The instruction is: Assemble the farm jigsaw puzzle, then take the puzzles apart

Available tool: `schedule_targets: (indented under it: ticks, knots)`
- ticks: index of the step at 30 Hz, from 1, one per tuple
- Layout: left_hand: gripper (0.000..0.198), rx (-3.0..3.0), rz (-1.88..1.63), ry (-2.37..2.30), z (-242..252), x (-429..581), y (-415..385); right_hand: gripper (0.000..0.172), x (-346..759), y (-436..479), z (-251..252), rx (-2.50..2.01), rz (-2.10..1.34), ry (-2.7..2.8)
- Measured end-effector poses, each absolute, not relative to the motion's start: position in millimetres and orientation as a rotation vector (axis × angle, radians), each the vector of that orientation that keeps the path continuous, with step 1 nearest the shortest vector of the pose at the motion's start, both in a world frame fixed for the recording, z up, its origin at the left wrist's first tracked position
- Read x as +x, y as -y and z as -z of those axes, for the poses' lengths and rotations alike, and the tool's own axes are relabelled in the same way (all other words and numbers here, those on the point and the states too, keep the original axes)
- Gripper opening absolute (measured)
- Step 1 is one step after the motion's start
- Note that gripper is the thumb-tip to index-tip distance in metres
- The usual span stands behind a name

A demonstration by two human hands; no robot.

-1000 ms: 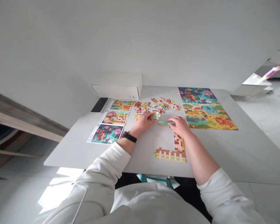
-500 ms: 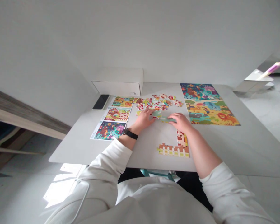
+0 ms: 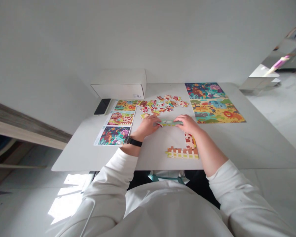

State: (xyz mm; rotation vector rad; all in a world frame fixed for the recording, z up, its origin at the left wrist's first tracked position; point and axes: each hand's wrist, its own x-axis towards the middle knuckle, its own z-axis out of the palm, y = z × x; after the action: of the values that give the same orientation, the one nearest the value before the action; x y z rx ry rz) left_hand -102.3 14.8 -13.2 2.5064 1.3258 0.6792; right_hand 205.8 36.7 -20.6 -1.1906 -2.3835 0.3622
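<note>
A narrow green strip of joined puzzle pieces (image 3: 168,123) lies across the table between my hands. My left hand (image 3: 149,125) is closed on its left end, where a small red-and-white bit shows by the fingertips. The right end sits under the curled fingers of my right hand (image 3: 187,124). Nearer to me is a joined corner section of puzzle with a white fence (image 3: 183,153) and a red-spotted cow part (image 3: 190,141); my right forearm passes beside it. Beyond my left hand spreads a pile of loose puzzle pieces (image 3: 162,104).
Three small reference pictures (image 3: 120,118) on a sheet lie at the left, beside a phone (image 3: 102,107). Behind them stands a white box (image 3: 118,90). Two finished-looking puzzle pictures (image 3: 217,111) lie at the right. A wall (image 3: 162,39) borders the table's far side.
My left hand has drawn back from the loose pieces to the strip's left end. The strip now shows plainly between both hands. The whole view has shifted slightly.
</note>
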Motion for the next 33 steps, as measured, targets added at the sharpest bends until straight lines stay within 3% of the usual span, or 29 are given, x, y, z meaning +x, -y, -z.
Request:
schedule_targets:
  ticks: [33]
  knots:
    - [0.045,2.604,-0.496,-1.224,8,-87,-14,0.028,201,-39,14,-1.164,-0.424,2.413]
